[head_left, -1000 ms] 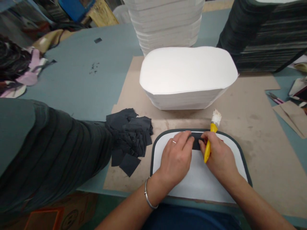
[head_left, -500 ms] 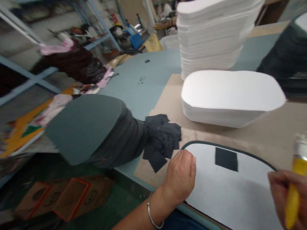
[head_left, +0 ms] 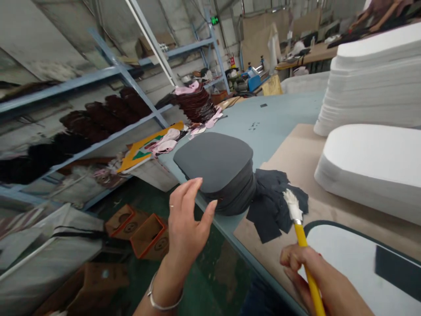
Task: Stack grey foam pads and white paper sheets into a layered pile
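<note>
My left hand (head_left: 187,217) is raised beside the near corner of a stack of dark grey rounded sheets (head_left: 217,160). Its thumb and fingers are apart with nothing between them. In my right hand (head_left: 312,267) is a paintbrush (head_left: 301,232) with a yellow handle and whitish bristles pointing up and away. The bristles overlap a loose pile of small dark cloth squares (head_left: 269,215) in view. Below the right hand lies a white rounded panel (head_left: 348,259) with a dark border, and a dark square (head_left: 397,267) lies on it.
White rounded sheets stand in a low stack (head_left: 371,171) and a taller stack (head_left: 378,83) on the right. A blue-grey table (head_left: 279,114) stretches away. Cardboard boxes (head_left: 148,237) sit on the floor at left, below a blue metal rack (head_left: 79,79). Another person's arms (head_left: 384,17) show far back.
The view has swung left. My left hand has left the white panel for the grey stack and its fingers have spread. My right hand has moved with the brush toward the cloth squares.
</note>
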A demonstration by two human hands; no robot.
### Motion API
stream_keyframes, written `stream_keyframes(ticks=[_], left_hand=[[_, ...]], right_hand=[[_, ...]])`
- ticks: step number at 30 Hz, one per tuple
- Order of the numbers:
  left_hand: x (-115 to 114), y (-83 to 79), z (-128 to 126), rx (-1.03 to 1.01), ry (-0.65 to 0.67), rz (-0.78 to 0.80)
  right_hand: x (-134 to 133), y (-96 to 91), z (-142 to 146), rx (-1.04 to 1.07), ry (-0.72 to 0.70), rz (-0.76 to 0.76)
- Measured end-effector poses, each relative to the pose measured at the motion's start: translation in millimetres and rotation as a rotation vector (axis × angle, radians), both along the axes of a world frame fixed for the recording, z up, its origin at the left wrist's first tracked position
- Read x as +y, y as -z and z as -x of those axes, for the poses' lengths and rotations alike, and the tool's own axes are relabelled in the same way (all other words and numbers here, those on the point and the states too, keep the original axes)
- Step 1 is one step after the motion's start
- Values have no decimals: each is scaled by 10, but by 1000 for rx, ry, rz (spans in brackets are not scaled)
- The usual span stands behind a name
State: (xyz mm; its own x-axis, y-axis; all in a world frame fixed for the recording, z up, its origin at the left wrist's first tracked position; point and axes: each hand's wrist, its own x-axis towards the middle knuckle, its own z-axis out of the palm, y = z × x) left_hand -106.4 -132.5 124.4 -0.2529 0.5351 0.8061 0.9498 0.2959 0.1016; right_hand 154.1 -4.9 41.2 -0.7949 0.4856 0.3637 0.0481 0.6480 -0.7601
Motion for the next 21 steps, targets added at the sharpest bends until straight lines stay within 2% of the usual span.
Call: stream_keyframes(ticks=[2, 5, 8, 11, 16, 19, 21], left_hand=[[91, -22, 80, 33, 15, 55], [204, -67, 168, -75, 77, 17], [242, -125, 217, -246, 114, -73], [270, -144, 189, -285, 120, -142], [283, -89, -137, -134, 296, -134], [162, 2, -428, -134, 444, -160], [84, 127, -572, -217, 550, -142]], right_hand=[[1, -117, 112, 4, -50, -35], [72, -263, 196, 52, -35, -127], [200, -419, 280, 128, 69, -198], [321, -634, 513, 153, 195, -129], [395, -983, 1214, 274, 237, 203], [414, -1128, 1480, 322, 301, 142], [443, -1219, 1489, 362, 309, 43]])
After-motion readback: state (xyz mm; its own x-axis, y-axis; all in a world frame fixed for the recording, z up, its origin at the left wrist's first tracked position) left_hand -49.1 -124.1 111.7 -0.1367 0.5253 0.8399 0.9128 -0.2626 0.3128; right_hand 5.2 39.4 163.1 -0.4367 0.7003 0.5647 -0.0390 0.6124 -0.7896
